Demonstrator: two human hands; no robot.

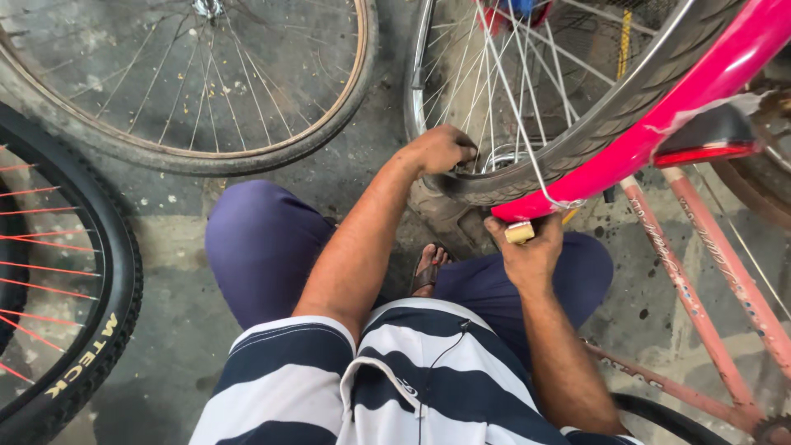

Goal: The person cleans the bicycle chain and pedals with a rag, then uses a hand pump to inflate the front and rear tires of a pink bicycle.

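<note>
I squat before a bicycle wheel (527,177) with silver spokes and a grey tyre. My left hand (441,150) is closed on the tyre at the wheel's lower rim. My right hand (529,251) grips a small tan tool handle (520,233) just under the end of a bright pink mudguard (659,124). The tool's tip is hidden by the mudguard. A red reflector (704,153) sits on the mudguard's side.
A bare rim with a worn tyre (189,156) lies on the concrete floor at upper left. A black tyre with red spokes (99,330) stands at the left edge. Faded pink frame tubes (700,313) run down the right side. My sandalled foot (428,268) rests between my knees.
</note>
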